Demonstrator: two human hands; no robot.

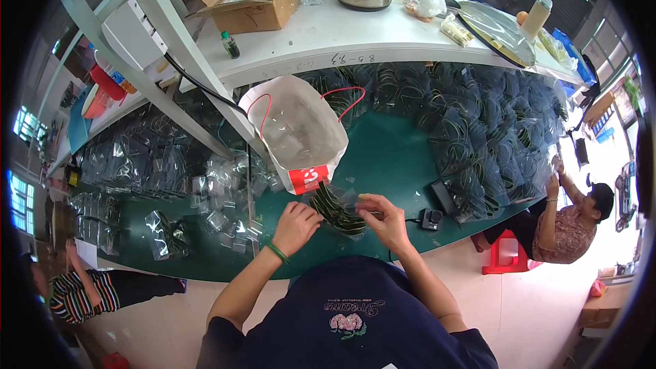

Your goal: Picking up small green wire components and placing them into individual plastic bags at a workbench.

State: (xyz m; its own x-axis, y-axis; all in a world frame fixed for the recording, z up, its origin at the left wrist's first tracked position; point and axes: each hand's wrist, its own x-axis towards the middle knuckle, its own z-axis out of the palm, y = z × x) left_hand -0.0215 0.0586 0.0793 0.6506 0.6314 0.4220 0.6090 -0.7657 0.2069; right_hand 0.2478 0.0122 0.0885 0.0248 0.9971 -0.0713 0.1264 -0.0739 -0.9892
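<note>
A clear plastic bag of dark curved strips with pale edges (333,210) lies in front of me at the table's near side. My left hand (296,225), with a green bangle (279,253) at the wrist, is closed at the bag's left side. On the opposite side, the thumb and fingers of my right hand (385,221) pinch the bag's edge. Just beyond the bag stands a white paper carrier bag (301,123) with red handles, its top open and small clear pieces inside. My fingertips partly cover the plastic bag's edges.
Small clear packets (229,195) are scattered at left on the green table (383,157). Filled bags (478,130) are heaped at right, near a small black camera (431,219). A white shelf (314,37) and its post stand beyond. Co-workers sit at both sides, one on a red stool (504,254).
</note>
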